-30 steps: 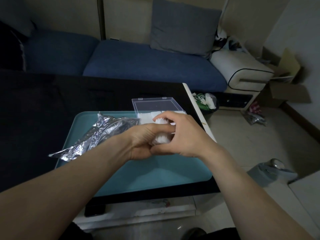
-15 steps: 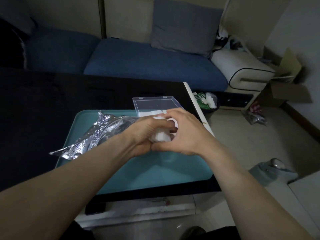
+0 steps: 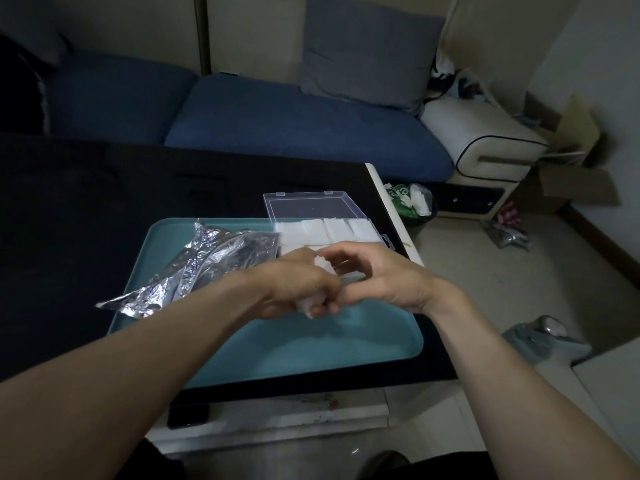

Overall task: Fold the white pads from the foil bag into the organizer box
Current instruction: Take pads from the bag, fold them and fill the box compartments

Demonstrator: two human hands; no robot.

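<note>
A white pad (image 3: pixel 320 266) is held between both hands above the teal tray (image 3: pixel 277 355). My left hand (image 3: pixel 294 289) grips it with curled fingers; white shows at its top and below its knuckles. My right hand (image 3: pixel 377 275) pinches the pad's right side. The clear organizer box (image 3: pixel 325 230) stands open at the tray's far right corner, its lid laid back, with several folded white pads in its far row. The crumpled foil bag (image 3: pixel 204 268) lies on the tray's left side, behind my left forearm.
The tray sits on a black table (image 3: pixel 104 202) whose right edge (image 3: pixel 394 213) drops to the floor. A blue sofa (image 3: pixel 277 126) stands behind. A bin (image 3: pixel 412 202), a cardboard box (image 3: pixel 571 168) and a grey object (image 3: pixel 543 337) are on the floor at right.
Both hands have dropped slightly toward me with the pad, uncovering the box's far row of pads. The right hand's fingers have shifted over the pad's right side.
</note>
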